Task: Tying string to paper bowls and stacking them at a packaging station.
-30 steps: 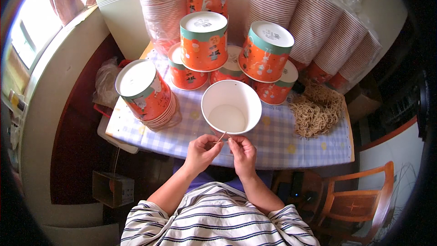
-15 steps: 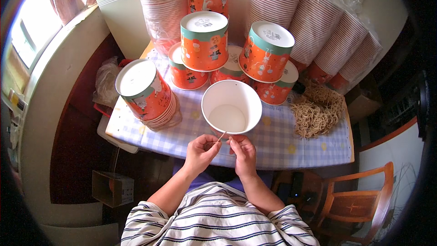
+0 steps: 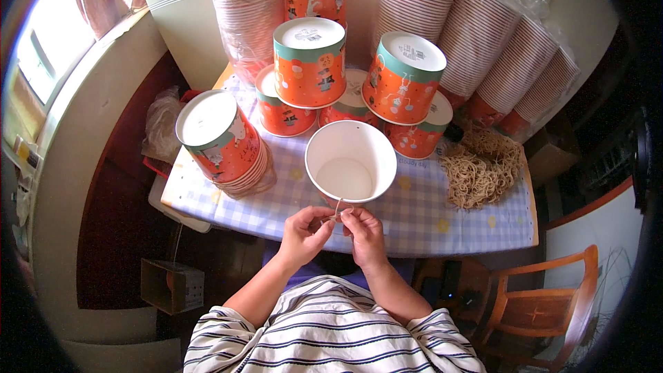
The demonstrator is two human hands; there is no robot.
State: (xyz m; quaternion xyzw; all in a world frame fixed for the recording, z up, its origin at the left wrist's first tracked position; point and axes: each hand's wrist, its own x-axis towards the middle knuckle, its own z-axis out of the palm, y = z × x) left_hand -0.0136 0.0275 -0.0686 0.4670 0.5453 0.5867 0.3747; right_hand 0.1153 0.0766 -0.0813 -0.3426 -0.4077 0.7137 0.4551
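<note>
A wide paper bucket (image 3: 351, 162), white inside, stands mouth up on the table in front of me. Right at its near rim, my left hand (image 3: 306, 231) pinches a thin tan cord (image 3: 338, 208) between thumb and fingers. Close beside it, my right hand (image 3: 364, 233) is closed on the same cord, fingertips almost touching the left ones. A short end of the cord sticks up against the bucket's near wall. How the cord runs between the fingers is too small to make out. To the right lies a tangled heap of similar tan cord (image 3: 483, 173).
Upside-down orange and green paper buckets (image 3: 311, 62) are piled behind the open one. A nested stack of them (image 3: 224, 138) stands at left. Tall plastic-wrapped stacks (image 3: 476, 34) line the back. A checked cloth (image 3: 290, 200) covers the table; a wooden chair (image 3: 539, 297) is at lower right.
My fingertips have drawn slightly lower and closer together. The cord end now points more upright between them. The bucket has hardly moved.
</note>
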